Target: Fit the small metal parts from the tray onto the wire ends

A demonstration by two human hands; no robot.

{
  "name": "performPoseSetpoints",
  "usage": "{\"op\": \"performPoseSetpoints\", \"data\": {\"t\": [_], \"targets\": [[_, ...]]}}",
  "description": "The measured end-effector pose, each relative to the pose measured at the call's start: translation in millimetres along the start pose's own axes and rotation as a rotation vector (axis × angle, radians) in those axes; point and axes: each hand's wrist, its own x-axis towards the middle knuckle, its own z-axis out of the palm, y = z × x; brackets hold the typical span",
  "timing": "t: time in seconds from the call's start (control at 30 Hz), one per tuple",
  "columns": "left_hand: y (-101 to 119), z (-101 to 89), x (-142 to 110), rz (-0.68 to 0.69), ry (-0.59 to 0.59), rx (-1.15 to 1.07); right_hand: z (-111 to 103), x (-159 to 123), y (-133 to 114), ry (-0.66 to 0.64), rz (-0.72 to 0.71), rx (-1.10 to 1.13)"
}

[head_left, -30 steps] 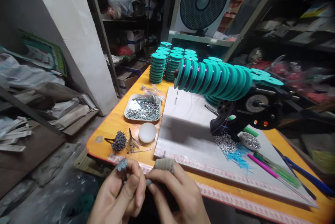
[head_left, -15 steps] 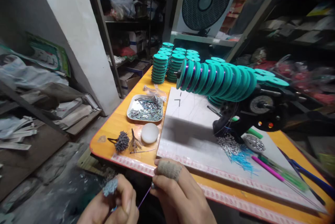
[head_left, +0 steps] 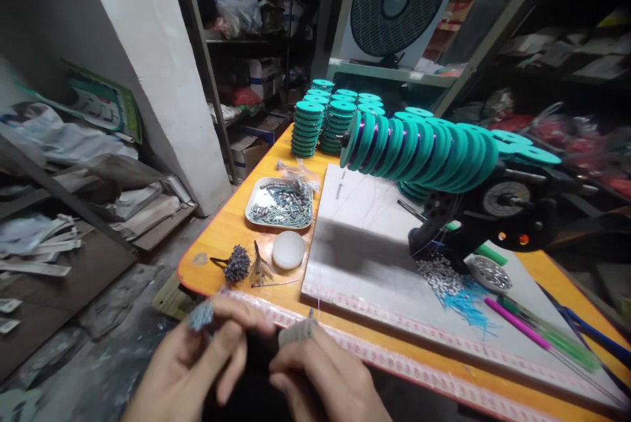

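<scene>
No readable lettering or numbers

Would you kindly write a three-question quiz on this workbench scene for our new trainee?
1. Multiple choice: what colour are the spools lined up on the black machine?
A) red
B) teal
C) yellow

2. True or false: the shallow tray of small parts stands on the pale board.

3. Fill in the blank: the light-blue finger wrap is on the person's own ____ hand.

Key:
1. B, teal.
2. False: the tray is beside the board, on the yellow-orange table.
3. Left: the left hand wears it.
</scene>
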Motion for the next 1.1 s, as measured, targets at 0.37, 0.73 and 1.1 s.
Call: {"op": "performPoseSetpoints", "data": {"t": [0.37,0.73,1.1], "targets": [[2.4,-36.6,76.4,0.31,-0.045,0.519,-14.9,3.1,-2.6,0.04,0.27,0.15],[13.3,-44.3,90.3,0.706,-0.098,0.908,-10.7,-0.9,3.1,-0.026,0.467,0.453],[-3.7,-22.7,67.8,0.736,0.123,0.931,-10.2,3.1,1.4,0.103,0.332,0.209]]}}
